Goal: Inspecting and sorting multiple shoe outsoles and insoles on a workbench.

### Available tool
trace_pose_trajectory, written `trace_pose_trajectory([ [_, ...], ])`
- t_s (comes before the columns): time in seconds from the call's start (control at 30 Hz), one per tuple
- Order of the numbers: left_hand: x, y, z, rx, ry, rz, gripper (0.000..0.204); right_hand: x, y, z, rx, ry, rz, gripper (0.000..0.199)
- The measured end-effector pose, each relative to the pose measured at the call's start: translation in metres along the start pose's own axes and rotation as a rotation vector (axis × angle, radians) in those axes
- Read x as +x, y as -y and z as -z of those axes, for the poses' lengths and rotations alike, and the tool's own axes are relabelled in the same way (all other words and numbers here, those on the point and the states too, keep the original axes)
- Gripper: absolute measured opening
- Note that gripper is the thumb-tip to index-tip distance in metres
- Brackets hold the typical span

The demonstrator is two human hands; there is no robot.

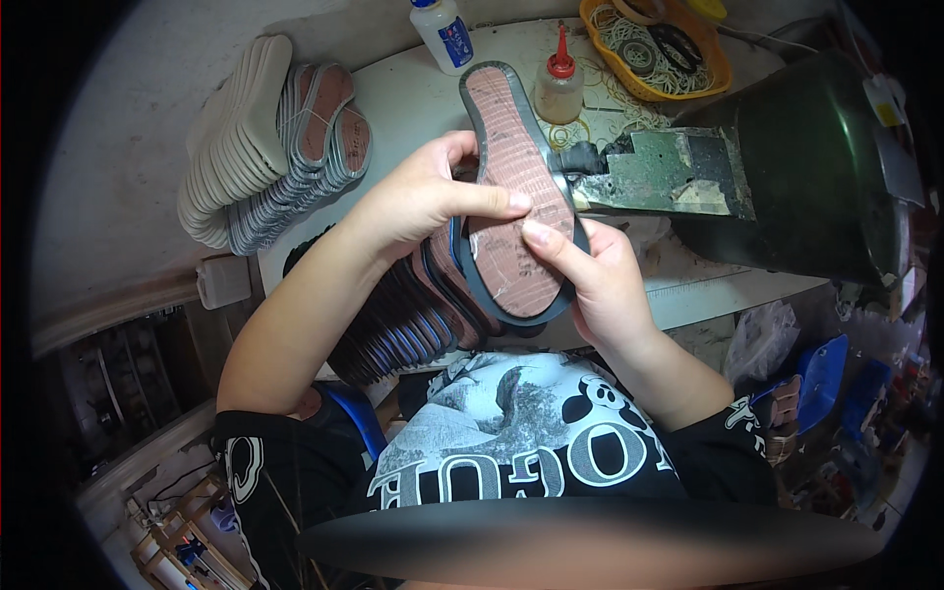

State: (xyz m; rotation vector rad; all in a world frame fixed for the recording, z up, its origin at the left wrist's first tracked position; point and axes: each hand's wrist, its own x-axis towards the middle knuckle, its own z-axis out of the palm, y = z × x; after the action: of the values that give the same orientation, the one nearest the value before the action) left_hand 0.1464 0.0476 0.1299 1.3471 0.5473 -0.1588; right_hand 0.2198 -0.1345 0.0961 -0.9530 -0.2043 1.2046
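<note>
On my feed the pink-faced insole [516, 167] is up in the air over the counter [383, 98], narrow end pointing away from the body and wide end toward it. The left hand [418, 192] has its grip closed around the waist from one side, thumb across the pink face; the right hand [610, 280] grips the opposite edge lower down, its thumb flat beside the other. Most fingers are hidden behind, so I can't tell how they are spread.

I read this as pressing or lining up the pink face on its dark backing. To do it well, I'd want the dark margin even all round, the fingers giving firm support underneath, and the thumbs working outward from the middle so that nothing buckles.

The main obstacle is the green machine [806, 157]: its flat plate [669, 172] reaches in on the right, its black end close by the insole, and I can't tell whether they touch. Below the left forearm stands a row of dark-edged insoles [393, 334], easily knocked by a dropping elbow. Farther off are a red-nozzled squeeze bottle [560, 93], a yellow basket [678, 96] and a pale insole stack [231, 147].
</note>
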Motion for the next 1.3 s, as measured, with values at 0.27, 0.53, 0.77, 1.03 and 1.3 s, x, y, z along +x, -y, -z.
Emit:
trace_pose_trajectory([
  [0.27,-0.001,-0.009,0.001,0.123,-0.172,0.034,0.071,-0.018,-0.002,-0.007,-0.025,0.029,-0.238,0.024],
  [0.53,0.043,-0.022,0.039,0.664,0.380,-0.389,0.072,-0.008,-0.001,-0.015,0.045,-0.009,-0.192,0.026],
  [0.77,0.037,-0.049,0.036,0.974,0.302,-0.270,0.050,-0.006,0.000,-0.024,0.177,-0.111,-0.138,0.032],
  [1.03,0.000,-0.030,0.031,0.915,0.049,-0.170,0.047,-0.004,0.002,-0.022,0.193,-0.077,-0.171,0.033],
  [1.3,-0.011,-0.015,0.014,0.908,-0.071,0.119,0.050,0.004,0.002,-0.007,0.089,-0.054,-0.160,0.031],
])
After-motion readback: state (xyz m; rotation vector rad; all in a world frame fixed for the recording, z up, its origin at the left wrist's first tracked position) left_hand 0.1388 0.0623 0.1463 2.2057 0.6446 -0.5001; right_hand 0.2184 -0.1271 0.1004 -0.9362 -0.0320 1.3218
